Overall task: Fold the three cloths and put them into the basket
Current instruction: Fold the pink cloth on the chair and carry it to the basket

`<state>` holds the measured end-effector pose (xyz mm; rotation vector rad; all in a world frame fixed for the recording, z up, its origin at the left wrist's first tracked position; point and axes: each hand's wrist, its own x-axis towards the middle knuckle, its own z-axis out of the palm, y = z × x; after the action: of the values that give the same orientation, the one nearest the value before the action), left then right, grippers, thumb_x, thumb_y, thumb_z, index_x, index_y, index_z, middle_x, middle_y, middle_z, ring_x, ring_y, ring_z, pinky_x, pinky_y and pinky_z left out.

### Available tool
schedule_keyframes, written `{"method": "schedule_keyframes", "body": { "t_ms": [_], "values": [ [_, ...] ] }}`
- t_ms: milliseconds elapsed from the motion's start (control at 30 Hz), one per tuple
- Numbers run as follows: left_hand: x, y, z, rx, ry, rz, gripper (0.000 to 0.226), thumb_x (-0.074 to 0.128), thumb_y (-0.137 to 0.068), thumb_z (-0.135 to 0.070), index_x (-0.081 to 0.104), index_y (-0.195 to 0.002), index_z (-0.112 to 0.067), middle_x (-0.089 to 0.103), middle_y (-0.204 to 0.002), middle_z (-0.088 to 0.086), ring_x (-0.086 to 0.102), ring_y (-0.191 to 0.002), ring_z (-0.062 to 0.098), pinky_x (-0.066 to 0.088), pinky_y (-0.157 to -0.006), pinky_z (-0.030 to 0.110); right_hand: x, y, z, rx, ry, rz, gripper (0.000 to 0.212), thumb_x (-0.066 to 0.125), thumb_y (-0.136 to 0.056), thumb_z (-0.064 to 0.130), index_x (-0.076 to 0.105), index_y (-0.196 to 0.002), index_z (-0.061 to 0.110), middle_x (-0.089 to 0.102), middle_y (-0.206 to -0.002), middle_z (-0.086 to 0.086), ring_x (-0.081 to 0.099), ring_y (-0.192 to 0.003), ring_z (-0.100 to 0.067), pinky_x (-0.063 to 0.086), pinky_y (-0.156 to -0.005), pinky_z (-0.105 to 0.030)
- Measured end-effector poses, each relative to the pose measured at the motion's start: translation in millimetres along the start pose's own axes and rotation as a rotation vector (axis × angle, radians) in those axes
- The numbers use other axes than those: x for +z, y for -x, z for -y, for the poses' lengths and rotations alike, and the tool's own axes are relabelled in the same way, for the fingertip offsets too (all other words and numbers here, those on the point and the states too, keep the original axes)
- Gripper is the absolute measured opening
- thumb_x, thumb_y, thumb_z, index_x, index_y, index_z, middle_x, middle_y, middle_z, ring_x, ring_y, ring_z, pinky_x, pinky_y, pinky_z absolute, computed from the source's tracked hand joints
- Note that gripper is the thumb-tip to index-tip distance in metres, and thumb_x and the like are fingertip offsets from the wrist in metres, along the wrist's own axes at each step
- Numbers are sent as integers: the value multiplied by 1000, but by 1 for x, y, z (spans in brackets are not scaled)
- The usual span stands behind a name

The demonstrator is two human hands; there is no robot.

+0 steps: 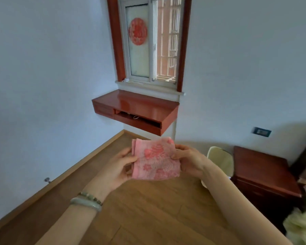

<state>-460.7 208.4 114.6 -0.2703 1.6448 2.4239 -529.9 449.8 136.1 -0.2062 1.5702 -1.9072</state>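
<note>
Head view. Two bracelets [88, 202] circle the left wrist in the foreground. Left hand [118, 167] and right hand [187, 160] hold a folded pink cloth [155, 160] in mid-air above the wooden floor [148, 214], each pinching one side edge between thumb and curled fingers. Right of them stands a dark wooden cabinet [261, 174]. Farther off, a red-brown shelf [136, 106] projects from the wall beneath a window [148, 55] bearing a round red paper-cut [137, 31].

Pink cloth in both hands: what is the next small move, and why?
Probably lower the cloth toward the basket, which I cannot make out here. It already looks folded into a layered square, held in the air, left hand and right hand pinching opposite edges.
</note>
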Motion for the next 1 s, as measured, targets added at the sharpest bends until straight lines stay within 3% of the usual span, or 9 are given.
{"method": "schedule_keyframes", "body": {
  "t_ms": [167, 267, 433, 600, 800, 900, 1000],
  "values": [
    [45, -117, -8, -71, -70, 134, 37, 57, -85, -6, 63, -118, -19, 69, -112, 14, 67, -104, 28, 55, -85, 49, -82, -31, 20, -65, -93, -134, 43, 50, -83, -7, 50, -126, -2, 56, -125, -22, 54, -116, -39, 45, -99, -52],
    [68, -186, -17, -131, -93, 218, 38, 53, -88, -3, 60, -122, -19, 69, -115, 13, 65, -107, 29, 50, -93, 50, -124, -55, 35, -82, -154, -210, 44, 55, -75, -6, 54, -118, -1, 62, -115, -17, 61, -108, -34, 54, -84, -45],
    [106, -289, -31, -215, -83, 336, 37, 53, -88, -1, 59, -122, -14, 68, -116, 16, 66, -106, 30, 58, -74, 41, -189, -92, 57, -106, -245, -368, 36, 50, -76, -11, 61, -106, 3, 71, -97, -12, 68, -94, -31, 57, -72, -42],
    [142, -371, -20, -302, -80, 384, 36, 58, -85, -3, 62, -118, -16, 69, -114, 15, 67, -103, 29, 58, -75, 42, -253, -118, 69, -83, -256, -503, 38, 48, -78, -12, 56, -112, 4, 64, -104, -13, 63, -99, -30, 56, -81, -48],
    [190, -473, 3, -366, -122, 385, 36, 60, -85, -5, 62, -119, -15, 69, -115, 16, 66, -105, 30, 56, -81, 45, -346, -156, 77, -70, -276, -547, 54, 57, -65, -6, 51, -119, 0, 64, -104, -14, 62, -101, -33, 50, -89, -53],
    [220, -524, 11, -368, -141, 371, 34, 61, -85, -7, 62, -118, -17, 69, -113, 16, 67, -104, 30, 57, -75, 43, -400, -179, 88, -61, -299, -562, 55, 57, -61, -6, 53, -116, 1, 64, -103, -14, 61, -101, -34, 52, -84, -50],
    [252, -574, 18, -377, -160, 338, 31, 60, -87, -7, 64, -116, -18, 70, -110, 16, 69, -99, 29, 58, -70, 41, -456, -201, 102, -49, -316, -583, 48, 53, -72, -13, 51, -119, -1, 61, -108, -17, 58, -106, -37, 49, -91, -53]
  ]
}}
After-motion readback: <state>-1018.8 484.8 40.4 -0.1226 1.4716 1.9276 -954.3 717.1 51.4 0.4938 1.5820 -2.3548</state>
